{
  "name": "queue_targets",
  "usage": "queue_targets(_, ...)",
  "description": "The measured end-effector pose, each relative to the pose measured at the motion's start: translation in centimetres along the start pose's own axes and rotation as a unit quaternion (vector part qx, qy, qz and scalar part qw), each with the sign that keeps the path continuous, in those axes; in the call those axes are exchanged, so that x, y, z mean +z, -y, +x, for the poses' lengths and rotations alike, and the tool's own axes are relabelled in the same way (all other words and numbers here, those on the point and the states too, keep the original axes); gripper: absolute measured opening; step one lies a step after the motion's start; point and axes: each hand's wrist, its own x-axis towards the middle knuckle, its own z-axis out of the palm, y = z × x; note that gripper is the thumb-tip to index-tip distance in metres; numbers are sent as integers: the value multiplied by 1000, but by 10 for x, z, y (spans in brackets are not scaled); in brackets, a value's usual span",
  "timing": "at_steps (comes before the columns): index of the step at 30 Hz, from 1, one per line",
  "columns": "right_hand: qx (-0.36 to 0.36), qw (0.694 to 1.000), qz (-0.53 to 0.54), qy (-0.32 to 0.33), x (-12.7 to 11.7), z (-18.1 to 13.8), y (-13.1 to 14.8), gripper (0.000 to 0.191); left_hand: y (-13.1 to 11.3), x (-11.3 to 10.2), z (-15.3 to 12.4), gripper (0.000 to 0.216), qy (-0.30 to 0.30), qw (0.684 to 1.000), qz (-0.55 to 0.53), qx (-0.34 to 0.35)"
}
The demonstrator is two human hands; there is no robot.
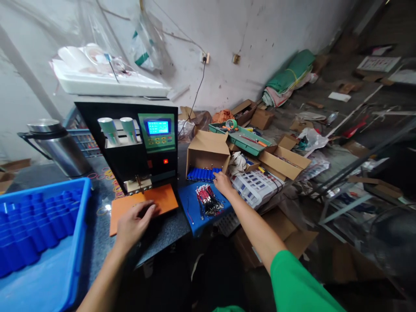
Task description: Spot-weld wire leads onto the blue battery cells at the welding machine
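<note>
My left hand (134, 222) lies flat with fingers stretched on an orange pad (162, 196) in front of a black spot-welding machine (130, 162) with a green control panel. My right hand (222, 182) reaches to a row of blue cylindrical cells (201, 174) lying at the mouth of an open cardboard box (208, 149); its fingers curl at the cells, and what they grip is hidden. A bundle of red and black wires (208, 200) lies on a blue sheet (191, 208) just beside that hand.
A blue crate (78, 203) with several blue cells stands at the left. A steel kettle (58, 145) sits behind it. White plastic cell holders (256, 186), a green tray (247, 141) with tools and more cardboard boxes (284, 160) crowd the right. The floor beyond is cluttered.
</note>
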Motion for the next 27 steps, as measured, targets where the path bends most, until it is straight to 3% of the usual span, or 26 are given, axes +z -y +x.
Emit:
queue_targets(5,-4,997,59,-50,-4,-21,-10,39,-6,0,-1,43,-7,1000,-6,-5)
queue_targets(8,-24,995,75,-61,-7,-36,3,34,-12,1,-2,42,-13,1000,-9,-10)
queue_targets(12,-59,995,83,25,-10,-48,46,27,-16,2,-3,43,-13,1000,-4,-15)
queue_targets(18,-40,987,80,133,-6,-50,106,22,-14,4,-5,43,-9,1000,-8,-21)
queue_targets(22,-57,980,40,188,-7,-64,121,23,-13,6,-6,41,-16,1000,0,-17)
queue_targets(27,-50,973,45,222,-2,-83,122,22,-14,7,-8,38,-21,1000,-1,-18)
